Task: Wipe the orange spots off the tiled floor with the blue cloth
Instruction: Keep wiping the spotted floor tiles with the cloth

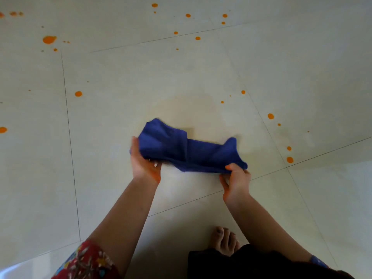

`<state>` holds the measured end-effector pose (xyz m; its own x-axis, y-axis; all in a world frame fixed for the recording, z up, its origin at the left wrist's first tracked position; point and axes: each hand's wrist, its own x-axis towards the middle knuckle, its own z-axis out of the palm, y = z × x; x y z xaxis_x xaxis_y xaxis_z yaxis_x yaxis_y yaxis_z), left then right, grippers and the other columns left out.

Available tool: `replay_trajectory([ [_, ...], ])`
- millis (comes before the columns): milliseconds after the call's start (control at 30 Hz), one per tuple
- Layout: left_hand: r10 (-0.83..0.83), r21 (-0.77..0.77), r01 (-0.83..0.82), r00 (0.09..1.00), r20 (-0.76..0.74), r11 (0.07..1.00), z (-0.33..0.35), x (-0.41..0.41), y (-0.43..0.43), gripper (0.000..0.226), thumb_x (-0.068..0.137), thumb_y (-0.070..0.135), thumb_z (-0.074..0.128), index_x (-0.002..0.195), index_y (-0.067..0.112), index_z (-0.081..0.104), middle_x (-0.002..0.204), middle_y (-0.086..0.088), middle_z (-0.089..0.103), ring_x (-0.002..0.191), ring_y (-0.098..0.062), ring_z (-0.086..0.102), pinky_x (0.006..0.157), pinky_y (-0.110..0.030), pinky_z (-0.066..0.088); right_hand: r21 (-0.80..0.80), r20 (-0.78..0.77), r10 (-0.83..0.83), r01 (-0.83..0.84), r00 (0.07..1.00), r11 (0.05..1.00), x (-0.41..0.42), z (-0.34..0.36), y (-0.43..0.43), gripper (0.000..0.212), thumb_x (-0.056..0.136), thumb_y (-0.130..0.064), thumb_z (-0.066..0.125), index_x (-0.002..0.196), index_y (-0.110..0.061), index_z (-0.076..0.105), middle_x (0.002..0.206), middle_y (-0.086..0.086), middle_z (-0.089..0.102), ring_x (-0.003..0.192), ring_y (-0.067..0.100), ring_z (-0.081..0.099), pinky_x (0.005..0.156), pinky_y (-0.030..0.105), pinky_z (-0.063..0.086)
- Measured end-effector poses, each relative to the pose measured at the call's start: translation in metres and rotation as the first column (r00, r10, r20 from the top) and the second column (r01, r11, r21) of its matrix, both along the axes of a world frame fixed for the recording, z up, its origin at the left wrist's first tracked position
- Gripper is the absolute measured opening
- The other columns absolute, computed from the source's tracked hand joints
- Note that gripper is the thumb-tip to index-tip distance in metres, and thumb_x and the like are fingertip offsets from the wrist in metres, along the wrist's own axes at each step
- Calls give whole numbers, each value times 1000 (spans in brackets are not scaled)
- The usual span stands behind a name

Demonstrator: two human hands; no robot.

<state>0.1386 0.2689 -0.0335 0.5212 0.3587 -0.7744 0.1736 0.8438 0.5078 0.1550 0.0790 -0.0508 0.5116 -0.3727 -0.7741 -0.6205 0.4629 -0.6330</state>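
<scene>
The blue cloth (187, 149) is folded and stretched between both hands just above the pale tiled floor (141, 81). My left hand (144, 161) grips its left end and my right hand (235, 180) pinches its lower right corner. Orange spots dot the tiles around it: a large blot (49, 39) at the far left, one spot (78, 93) left of the cloth, several small ones (197, 38) at the top, and several (289, 159) along the right grout line. A faint smear (191, 105) lies just beyond the cloth.
My bare foot (224, 240) stands on the tile below the hands, beside dark clothing (231, 264). A red patterned sleeve (86, 260) shows at the lower left. Dark grout lines (69, 133) cross the floor.
</scene>
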Motion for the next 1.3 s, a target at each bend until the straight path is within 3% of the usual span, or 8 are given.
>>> replay_trajectory([
  [233,-182,113,226,934,-309,968,0,5,-48,27,88,7,61,114,11,53,106,-6,60,97,-24,56,94,-41,50,-395,88,80,-39,993,918,-12,11,28,70,80,-1,63,139,-29,37,137,-9,33,127,16,37,110,44,35],
  [400,-297,85,295,955,15,952,18,14,-49,23,89,6,40,98,13,60,112,-11,66,112,-26,59,99,-39,47,-602,267,582,-338,768,723,16,24,27,42,87,-14,61,126,-28,55,134,-9,43,126,8,42,108,33,37],
  [533,-376,26,385,883,279,923,41,26,-26,29,76,7,46,99,10,62,91,-6,72,89,-22,68,71,-27,54,-308,230,857,-801,461,514,57,50,13,31,98,-39,52,127,-30,54,118,-20,59,112,-12,53,92,5,37],
  [633,-413,12,445,821,394,896,50,33,-10,30,82,14,44,109,8,57,96,-11,71,91,-26,68,79,-32,55,-43,284,883,-915,374,401,72,54,-1,28,91,-53,53,110,-36,64,116,-17,66,112,-8,57,105,22,38],
  [800,-616,64,614,772,155,786,46,30,-5,31,92,38,53,104,12,65,99,-8,70,99,-24,66,97,-35,48,-11,426,702,-773,571,635,67,54,-7,18,93,-18,60,109,-14,67,110,5,71,104,19,67,88,35,54],
  [900,-667,376,675,724,-176,634,35,29,-6,18,92,18,60,107,10,66,100,-6,72,102,-23,67,79,-30,55,-278,272,793,-745,545,607,66,56,-7,14,91,-15,65,105,-15,63,95,2,73,94,19,69,78,31,55],
  [1033,-586,528,603,779,-225,598,42,32,-9,38,88,18,68,123,10,55,108,-5,68,96,-16,67,62,-20,56,-456,264,765,-623,587,635,61,64,-14,44,84,-16,71,115,-36,47,90,2,73,90,20,69,84,35,53],
  [1300,-777,740,670,497,-386,61,88,46,-24,94,76,9,73,148,41,22,94,-10,68,88,-20,66,75,-34,55,-902,113,875,-321,471,289,35,98,-35,33,74,-13,76,104,-28,69,99,-7,65,89,11,63,78,33,54],
])
